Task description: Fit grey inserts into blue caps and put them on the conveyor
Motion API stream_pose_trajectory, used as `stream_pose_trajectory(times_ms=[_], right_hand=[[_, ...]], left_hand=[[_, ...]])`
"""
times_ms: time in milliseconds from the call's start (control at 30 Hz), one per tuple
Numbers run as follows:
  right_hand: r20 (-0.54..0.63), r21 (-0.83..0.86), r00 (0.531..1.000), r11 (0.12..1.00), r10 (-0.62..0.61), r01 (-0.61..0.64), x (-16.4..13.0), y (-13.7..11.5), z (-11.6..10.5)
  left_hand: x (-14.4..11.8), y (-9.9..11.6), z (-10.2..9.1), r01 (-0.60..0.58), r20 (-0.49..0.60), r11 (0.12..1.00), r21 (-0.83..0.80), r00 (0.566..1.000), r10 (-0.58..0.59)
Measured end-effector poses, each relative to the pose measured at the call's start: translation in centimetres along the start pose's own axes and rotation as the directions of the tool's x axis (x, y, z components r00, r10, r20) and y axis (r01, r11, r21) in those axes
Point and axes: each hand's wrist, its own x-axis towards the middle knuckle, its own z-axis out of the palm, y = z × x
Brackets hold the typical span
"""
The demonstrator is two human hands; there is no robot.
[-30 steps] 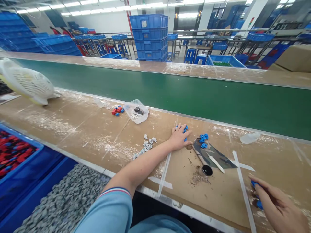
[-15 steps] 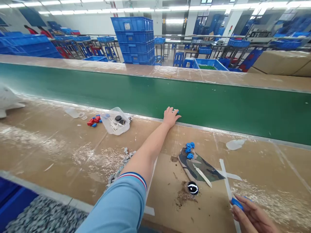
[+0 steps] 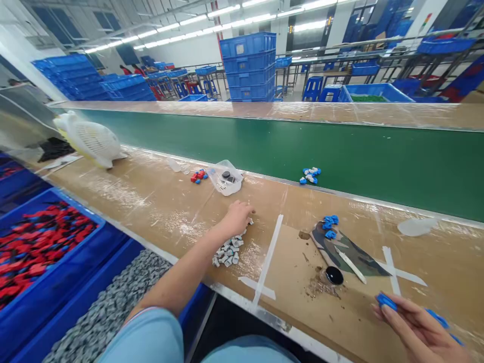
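My left hand (image 3: 238, 218) is over the far end of a pile of small grey parts (image 3: 229, 252), fingers bent down and slightly apart, nothing clearly held. A grey bit shows by its fingertips. At the lower right, my right hand (image 3: 419, 325) pinches a small blue plastic part (image 3: 386, 301) between thumb and fingers. Further blue parts (image 3: 436, 317) show beside that hand; how they are held is unclear. Left of it are a small pot of black liquid (image 3: 334, 275), a white pen-like tool (image 3: 351, 264), a camouflage cloth (image 3: 363, 259) and several blue parts (image 3: 330, 221).
Blue-and-white pieces (image 3: 310, 175) lie on the near edge of the green conveyor belt (image 3: 359, 156). A clear plastic tub (image 3: 226, 179) stands beside red-and-blue parts (image 3: 198, 176). Bins of red parts (image 3: 41, 242) and grey parts (image 3: 113, 297) sit below the table's left edge.
My left hand has left the belt's edge and come back to the grey pile, uncovering the pieces on the belt. The view has swung left. My right hand still pinches the blue part.
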Motion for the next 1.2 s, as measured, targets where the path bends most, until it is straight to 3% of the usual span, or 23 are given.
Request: stream_pose_trajectory(times_ms=[100,267,367,433,500,567,667,700,767,833,933,1100,1200], right_hand=[[0.091,0.102,0.994,0.993,-0.066,0.057,-0.8,-2.5,1.8],[0.157,0.239,0.985,0.971,-0.07,0.031,-2.4,-4.7,3.4],[0.177,0.27,0.982,0.963,-0.064,0.014,-3.1,-4.9,3.5],[0.182,0.274,0.981,0.962,-0.065,0.013,-3.3,-4.9,3.6],[0.181,0.263,0.981,0.964,-0.075,0.025,-3.3,-4.8,3.7],[0.181,0.241,0.979,0.969,-0.092,0.046,-3.2,-4.6,3.9],[0.15,0.184,0.98,0.978,-0.131,0.102,-3.3,-4.0,4.0],[0.129,0.159,0.981,0.979,-0.148,0.127,-3.4,-3.8,3.9],[0.092,0.111,0.98,0.98,-0.178,0.168,-3.5,-3.4,3.6],[0.083,0.068,0.977,0.979,-0.196,0.191,-3.5,-3.3,3.2],[0.092,0.021,0.969,0.974,-0.228,0.227,-3.6,-3.2,2.8],[0.064,-0.027,0.957,0.959,-0.281,0.284,-3.3,-3.4,2.8],[0.064,-0.102,0.948,0.942,-0.313,0.318,-3.1,-3.5,3.0]], left_hand=[[-1.4,-0.5,1.9,-0.043,0.021,0.999,0.005,0.999,0.042],[-0.9,-0.6,3.0,-0.067,-0.11,0.998,-0.009,0.992,0.065],[-2.0,0.6,2.2,-0.113,-0.266,0.974,-0.194,0.962,0.059],[-3.4,2.5,2.0,-0.18,-0.332,0.88,-0.44,0.943,0.027],[-5.1,5.2,2.6,-0.182,-0.267,0.649,-0.739,0.963,-0.034],[-6.9,8.1,3.9,-0.009,-0.027,0.247,-0.969,0.997,-0.071],[-8.9,11.9,6.1,0.241,0.267,-0.328,-0.913,0.963,-0.035],[-9.3,12.7,6.6,0.291,0.327,-0.452,-0.843,0.945,-0.001],[-9.8,13.8,7.1,0.358,0.394,-0.587,-0.726,0.916,0.072],[-9.9,14.1,7.0,0.4,0.412,-0.612,-0.682,0.902,0.13],[-9.9,14.1,6.5,0.412,0.4,-0.583,-0.7,0.903,0.157],[-9.8,14.0,6.7,0.382,0.38,-0.55,-0.742,0.917,0.124],[-9.6,14.0,7.2,0.329,0.344,-0.47,-0.819,0.937,0.057]])
